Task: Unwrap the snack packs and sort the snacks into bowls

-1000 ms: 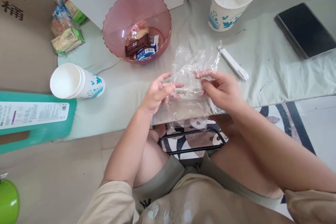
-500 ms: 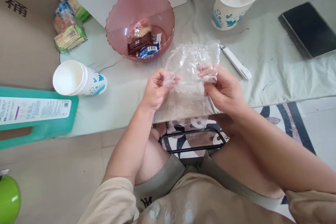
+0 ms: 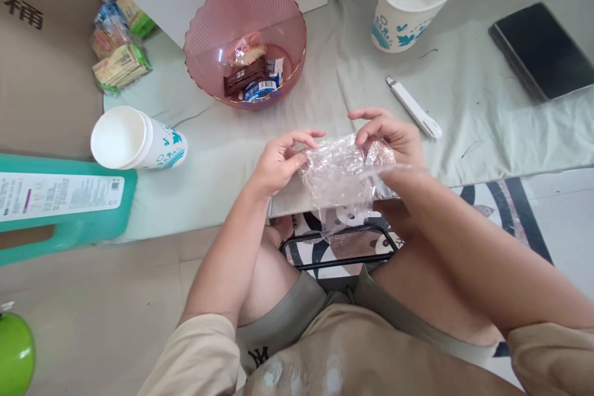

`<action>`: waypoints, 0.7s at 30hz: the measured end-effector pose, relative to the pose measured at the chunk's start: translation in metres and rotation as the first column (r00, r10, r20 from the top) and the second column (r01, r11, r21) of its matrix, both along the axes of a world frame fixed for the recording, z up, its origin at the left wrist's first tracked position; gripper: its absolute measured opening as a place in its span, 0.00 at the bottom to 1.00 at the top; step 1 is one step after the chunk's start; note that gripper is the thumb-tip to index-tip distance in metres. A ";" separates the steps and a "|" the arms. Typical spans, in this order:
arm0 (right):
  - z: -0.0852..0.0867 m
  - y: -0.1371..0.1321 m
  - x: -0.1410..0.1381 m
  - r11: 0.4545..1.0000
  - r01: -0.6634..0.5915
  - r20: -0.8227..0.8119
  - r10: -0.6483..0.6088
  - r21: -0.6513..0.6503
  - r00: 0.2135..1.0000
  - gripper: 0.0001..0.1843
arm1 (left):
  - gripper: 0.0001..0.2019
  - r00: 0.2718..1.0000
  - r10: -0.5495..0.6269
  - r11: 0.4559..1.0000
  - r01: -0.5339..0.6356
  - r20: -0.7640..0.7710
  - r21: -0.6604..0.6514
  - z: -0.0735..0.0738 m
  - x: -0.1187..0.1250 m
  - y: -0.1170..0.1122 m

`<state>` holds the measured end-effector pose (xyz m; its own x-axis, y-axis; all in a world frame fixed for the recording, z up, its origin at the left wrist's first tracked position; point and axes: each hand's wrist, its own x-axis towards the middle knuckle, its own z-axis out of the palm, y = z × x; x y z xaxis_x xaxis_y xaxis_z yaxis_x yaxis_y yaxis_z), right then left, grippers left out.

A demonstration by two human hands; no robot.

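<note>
- At the far left, a glossy, bright green rounded object [image 3: 16, 349], cut off by the view's edge, sits below a brown cardboard box [image 3: 51, 86] printed with dark characters.
- A flat teal plastic container [image 3: 93, 223] with a long white label lies near the box, and small clear-wrapped snack packets [image 3: 120, 52] lie beside it.
- White paper cups [image 3: 158, 142] with a blue-green print, nested together, are next, on a desk [image 3: 223, 176] covered in pale green cloth.
- A round, fluted, pink-tinted clear bowl [image 3: 213, 25] with a scalloped, gold-lined rim holds a few wrapped snacks [image 3: 250, 77].
- The person's left hand [image 3: 281, 161] touches the left end of the film, forefinger reaching out over it; whether the thumb and fingers are clamped on it cannot be told.
- The clear, crinkled plastic film [image 3: 336, 167] spans the space between both hands at the desk's front edge, its lower part hanging past that edge.
- The person's right hand [image 3: 392, 142] grips the film's bunched right end, with the forefinger raised away from it.
- Behind the right hand, a large white paper cup [image 3: 401, 31] with a blue-green print stands near a slim white cutter [image 3: 414, 108].
- At the far right lies a dark-screened rectangular phone [image 3: 545, 49].
</note>
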<state>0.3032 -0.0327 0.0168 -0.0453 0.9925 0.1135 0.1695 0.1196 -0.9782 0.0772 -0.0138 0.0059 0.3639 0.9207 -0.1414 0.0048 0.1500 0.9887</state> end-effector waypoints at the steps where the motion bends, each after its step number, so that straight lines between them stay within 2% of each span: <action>1: 0.002 0.000 0.000 1.000 -0.001 0.006 0.001 0.000 1.000 0.14 | 0.09 0.999 0.040 0.999 -0.040 0.007 -0.013 0.000 0.001 0.000; 5: 0.006 0.001 0.003 0.998 -0.026 0.018 0.025 0.050 1.000 0.16 | 0.10 0.979 0.198 0.970 -0.191 0.038 -0.148 0.003 0.002 0.003; 7: 0.004 0.001 0.004 0.996 -0.035 0.016 0.034 0.085 0.999 0.14 | 0.09 0.968 0.242 0.946 -0.220 0.065 -0.238 0.005 0.000 0.006; 9: 0.002 0.000 0.004 0.993 -0.029 -0.004 0.030 0.113 1.000 0.11 | 0.08 0.968 0.224 0.931 -0.179 0.110 -0.318 0.007 -0.002 0.009; 11: 0.000 0.000 0.003 0.992 -0.001 -0.011 0.002 0.130 1.000 0.09 | 0.16 0.977 0.154 0.929 -0.092 0.147 -0.359 0.007 -0.004 0.010; 14: -0.002 0.000 0.001 0.989 0.057 0.039 -0.063 0.137 0.997 0.07 | 0.33 0.989 0.035 0.933 0.019 0.142 -0.358 0.006 -0.004 0.007; 16: -0.005 0.001 0.003 0.992 0.075 0.073 -0.082 0.100 0.994 0.03 | 0.44 0.994 0.018 0.940 0.019 0.104 -0.341 0.004 -0.002 0.004; 17: -0.008 0.002 0.005 0.994 0.084 0.081 -0.089 0.068 0.993 0.04 | 0.48 0.996 0.035 0.945 -0.006 0.083 -0.328 0.003 -0.001 0.003; 21: -0.020 0.010 0.017 0.996 0.067 0.036 -0.065 -0.058 0.997 0.19 | 0.44 0.986 0.165 0.957 -0.151 0.035 -0.249 0.003 -0.003 0.001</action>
